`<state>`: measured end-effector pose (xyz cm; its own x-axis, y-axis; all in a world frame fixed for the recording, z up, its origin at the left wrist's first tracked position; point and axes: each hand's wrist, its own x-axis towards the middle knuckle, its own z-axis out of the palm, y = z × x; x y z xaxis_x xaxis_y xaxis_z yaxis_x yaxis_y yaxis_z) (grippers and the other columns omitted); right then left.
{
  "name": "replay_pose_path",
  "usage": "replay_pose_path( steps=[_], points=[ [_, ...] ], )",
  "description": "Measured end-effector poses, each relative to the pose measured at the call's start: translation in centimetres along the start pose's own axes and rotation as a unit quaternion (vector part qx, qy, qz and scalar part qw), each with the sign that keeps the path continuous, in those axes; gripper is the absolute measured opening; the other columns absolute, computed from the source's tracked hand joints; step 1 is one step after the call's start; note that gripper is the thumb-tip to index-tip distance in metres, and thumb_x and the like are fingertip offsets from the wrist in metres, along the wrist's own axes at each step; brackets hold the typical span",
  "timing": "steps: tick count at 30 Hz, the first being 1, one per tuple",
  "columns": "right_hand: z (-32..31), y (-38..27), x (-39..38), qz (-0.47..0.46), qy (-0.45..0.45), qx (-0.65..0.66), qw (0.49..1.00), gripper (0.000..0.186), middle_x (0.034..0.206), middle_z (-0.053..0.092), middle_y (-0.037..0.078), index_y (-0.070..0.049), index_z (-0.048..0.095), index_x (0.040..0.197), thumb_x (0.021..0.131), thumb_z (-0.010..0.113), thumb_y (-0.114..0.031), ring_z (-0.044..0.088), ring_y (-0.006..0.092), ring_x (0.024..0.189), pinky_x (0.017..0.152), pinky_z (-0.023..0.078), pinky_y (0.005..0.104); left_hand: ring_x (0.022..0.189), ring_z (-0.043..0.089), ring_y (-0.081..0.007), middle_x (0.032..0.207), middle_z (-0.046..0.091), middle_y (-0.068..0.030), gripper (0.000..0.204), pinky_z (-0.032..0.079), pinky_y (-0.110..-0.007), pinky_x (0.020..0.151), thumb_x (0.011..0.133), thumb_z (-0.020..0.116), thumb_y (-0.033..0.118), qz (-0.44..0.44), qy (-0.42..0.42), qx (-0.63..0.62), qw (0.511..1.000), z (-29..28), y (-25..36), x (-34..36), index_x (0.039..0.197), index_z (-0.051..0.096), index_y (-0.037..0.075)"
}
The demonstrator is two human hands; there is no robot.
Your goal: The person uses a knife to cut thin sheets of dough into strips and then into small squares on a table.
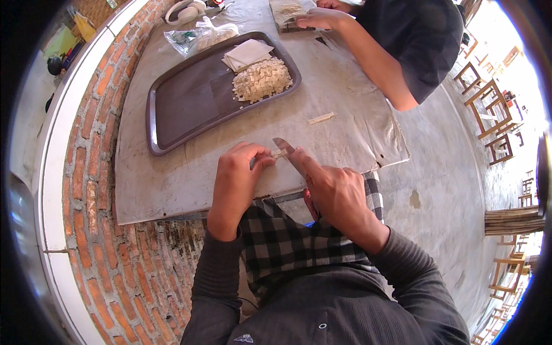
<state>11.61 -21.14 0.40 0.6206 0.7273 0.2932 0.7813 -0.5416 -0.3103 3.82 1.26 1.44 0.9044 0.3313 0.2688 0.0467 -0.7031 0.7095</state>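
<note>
My right hand [340, 194] grips a knife [289, 153], its blade slanting forward and left over the near part of the table. Against the blade's left side lies a small pale strip [279, 154], pinched at its left end by the fingertips of my left hand [233, 178]. Whether the edge has cut into the strip I cannot tell. Another pale strip [321, 118] lies on the table, farther off to the right. Beyond my hands, a brown tray [187, 109] bears a heap of small pale cut pieces [263, 80] and a few flat pale sheets [248, 54].
A clear plastic bag [213, 35] and headphones [188, 10] sit behind the tray. Across the table [172, 184], another person's hand [322, 19] rests by a board [287, 12] with pale pieces. A brick wall [86, 190] borders the left; wooden chairs [489, 106] stand far right.
</note>
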Motion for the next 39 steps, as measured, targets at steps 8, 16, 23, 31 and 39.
replay_pose_path(
  steps=[8,16,23,31,39],
  points=[
    [-1.3,-1.0,0.3,0.061,-0.019,0.046,0.997,0.054,0.078,0.076,0.016,-0.018,0.068,0.155,0.101,0.073,-0.012,0.077,0.0415,0.073,0.07,0.06,0.0556,0.093,0.078,-0.039,0.103,0.08,-0.0203,0.019,0.06,-0.046,0.083,0.094,0.087,0.006,-0.001,0.012,-0.003,1.0,0.4,0.0,-0.1,0.109,0.08,-0.002],
    [-1.1,-1.6,-1.2,0.108,-0.075,0.108,0.985,0.048,0.078,0.076,0.023,-0.02,0.067,0.157,0.109,0.066,-0.02,0.078,0.047,0.075,0.071,0.061,0.0599,0.09,0.078,-0.0362,0.105,0.081,-0.018,0.024,0.06,-0.044,0.081,0.093,0.089,0.007,-0.008,0.016,-0.015,1.0,0.0,0.0,-0.7,0.114,0.08,0.0],
    [-0.9,-1.5,-1.0,0.126,-0.084,0.147,0.977,0.045,0.079,0.076,0.026,-0.022,0.068,0.156,0.111,0.065,-0.022,0.078,0.0501,0.076,0.072,0.063,0.0619,0.069,0.047,-0.0143,0.098,0.08,-0.0063,0.041,0.047,-0.034,0.066,0.085,0.099,0.019,-0.038,0.013,-0.03,0.999,-1.2,-0.3,-1.8,0.12,0.084,0.004],
    [-0.9,-2.0,-0.9,0.126,-0.061,0.155,0.978,0.04,0.078,0.076,0.022,-0.015,0.076,0.149,0.11,0.067,-0.017,0.08,0.0416,0.074,0.071,0.063,0.0502,0.068,0.047,-0.0129,0.099,0.082,-0.0046,0.044,0.044,-0.033,0.063,0.085,0.101,0.023,-0.001,0.041,-0.032,0.999,-0.1,-1.2,-1.8,0.119,0.083,0.003],
    [-0.2,-2.0,-0.9,0.16,-0.078,0.255,0.951,0.043,0.089,0.077,0.028,-0.02,0.075,0.15,0.108,0.067,-0.021,0.078,0.0517,0.087,0.081,0.063,0.0599,0.066,0.047,-0.011,0.088,0.078,-0.0034,0.027,0.043,-0.032,0.061,0.092,0.096,0.016,0.004,0.044,-0.038,0.998,0.1,-1.0,-1.6,0.114,0.085,0.003]
  ],
)
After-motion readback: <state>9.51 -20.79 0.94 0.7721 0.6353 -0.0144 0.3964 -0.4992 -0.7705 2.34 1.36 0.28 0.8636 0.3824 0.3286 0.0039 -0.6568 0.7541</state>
